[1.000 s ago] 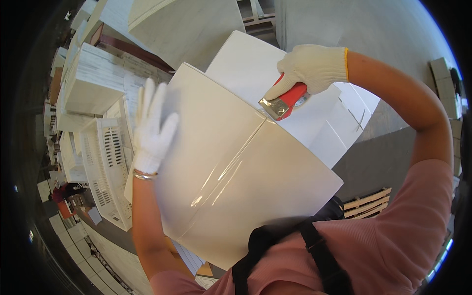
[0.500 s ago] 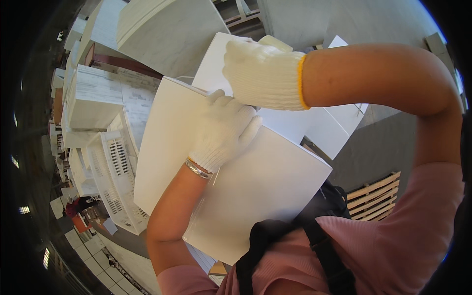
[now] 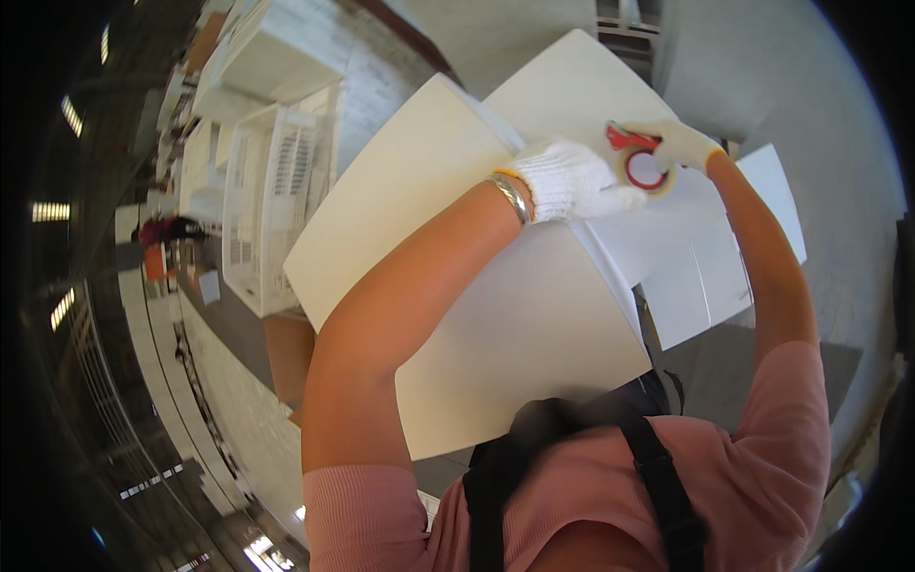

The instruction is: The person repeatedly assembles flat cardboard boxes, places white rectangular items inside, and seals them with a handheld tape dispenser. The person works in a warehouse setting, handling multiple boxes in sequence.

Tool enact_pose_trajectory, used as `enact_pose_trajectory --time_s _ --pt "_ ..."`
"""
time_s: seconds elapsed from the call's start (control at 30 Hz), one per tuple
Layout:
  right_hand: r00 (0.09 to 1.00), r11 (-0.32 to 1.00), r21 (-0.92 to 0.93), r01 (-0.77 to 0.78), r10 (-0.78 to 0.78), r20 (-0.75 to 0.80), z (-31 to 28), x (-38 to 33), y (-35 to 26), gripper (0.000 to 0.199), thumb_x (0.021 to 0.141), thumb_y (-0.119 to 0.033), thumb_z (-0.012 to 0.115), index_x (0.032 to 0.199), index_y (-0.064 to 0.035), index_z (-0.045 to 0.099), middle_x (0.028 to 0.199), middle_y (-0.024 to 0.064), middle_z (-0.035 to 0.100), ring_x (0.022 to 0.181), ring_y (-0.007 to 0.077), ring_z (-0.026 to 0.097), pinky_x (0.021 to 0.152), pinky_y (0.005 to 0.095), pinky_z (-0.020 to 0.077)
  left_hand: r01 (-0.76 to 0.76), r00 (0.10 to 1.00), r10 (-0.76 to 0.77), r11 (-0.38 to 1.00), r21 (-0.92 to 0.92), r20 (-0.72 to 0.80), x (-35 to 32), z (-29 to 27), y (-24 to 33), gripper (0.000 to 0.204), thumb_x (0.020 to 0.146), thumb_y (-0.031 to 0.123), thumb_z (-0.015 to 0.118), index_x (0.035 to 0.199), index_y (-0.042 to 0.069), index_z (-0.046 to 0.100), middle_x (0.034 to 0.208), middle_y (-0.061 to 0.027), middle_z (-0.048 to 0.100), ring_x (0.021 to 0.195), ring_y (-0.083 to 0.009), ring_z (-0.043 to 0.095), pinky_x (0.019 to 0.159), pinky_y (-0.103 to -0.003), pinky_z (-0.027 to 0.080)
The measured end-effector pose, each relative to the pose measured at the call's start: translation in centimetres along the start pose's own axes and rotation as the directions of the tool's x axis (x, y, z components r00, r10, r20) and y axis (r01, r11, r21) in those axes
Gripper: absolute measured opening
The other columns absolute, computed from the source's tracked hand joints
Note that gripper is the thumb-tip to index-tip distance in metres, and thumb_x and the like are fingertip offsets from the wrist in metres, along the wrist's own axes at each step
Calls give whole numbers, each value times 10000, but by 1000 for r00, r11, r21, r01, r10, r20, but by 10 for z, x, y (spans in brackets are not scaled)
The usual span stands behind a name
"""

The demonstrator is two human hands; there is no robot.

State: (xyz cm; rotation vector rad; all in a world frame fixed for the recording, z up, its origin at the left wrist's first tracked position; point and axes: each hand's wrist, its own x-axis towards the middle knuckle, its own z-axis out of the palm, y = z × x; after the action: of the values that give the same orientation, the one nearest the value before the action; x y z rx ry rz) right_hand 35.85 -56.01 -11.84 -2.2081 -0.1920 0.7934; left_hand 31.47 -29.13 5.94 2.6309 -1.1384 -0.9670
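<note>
Both hands point(image 3: 610, 172) have shifted right, gripping tape dispenser point(image 3: 640, 164) over white box point(image 3: 496, 315).

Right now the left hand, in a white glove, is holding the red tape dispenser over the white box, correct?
Not quite: the head view shows the right hand holding the red tape dispenser. The gloved left hand presses flat on the white box beside it.

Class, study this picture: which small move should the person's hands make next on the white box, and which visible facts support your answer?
Probably draw the tape dispenser in the right hand along the seam of the white box, while the left hand presses the flap down. The dispenser sits at the far end of the box top, and the left hand lies flat beside it.
</note>
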Motion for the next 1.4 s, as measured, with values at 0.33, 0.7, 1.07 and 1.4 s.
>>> enact_pose_trajectory --time_s 0.33,0.7,1.07,1.4 --pt "445 581 -289 761 -791 -419 24 -68 -194 567 981 -380 681 1490 -147 588 1515 200 557 1380 416 528 1190 488 425 255 601 -293 952 -169 -744 -167 51 -38 623 1045 485 592 1511 72 585 1606 -238 489 1510 -417 427 1240 -513 328" --pt "763 597 481 642 -553 -334 129 -19 -177 642 1046 -415 633 1606 -150 463 1650 183 421 1501 289 437 1239 459 335 750 131 -781 481 -454 -610 -318 208 -63 733 1032 508 591 1608 79 445 1696 -234 347 1519 -462 369 1238 -511 332" --pt "925 690 616 379 -284 -251 130 -4 -105 443 1074 -412 576 1416 -151 470 1448 146 427 1330 267 437 1185 450 362 -826 354 -926 -377 -420 134 -335 304 -67 850 1104 673 351 1535 -42 514 1586 -206 524 1405 -268 541 1154 -358 451" --pt "644 590 273 760 -629 -436 -18 -125 -221 298 1100 -408 524 1243 -151 477 1263 112 433 1174 247 437 1136 441 387 -901 -162 -916 289 -325 -366 -394 157 -67 860 1102 676 355 1524 -55 520 1588 -209 521 1361 -254 573 1115 -358 482"
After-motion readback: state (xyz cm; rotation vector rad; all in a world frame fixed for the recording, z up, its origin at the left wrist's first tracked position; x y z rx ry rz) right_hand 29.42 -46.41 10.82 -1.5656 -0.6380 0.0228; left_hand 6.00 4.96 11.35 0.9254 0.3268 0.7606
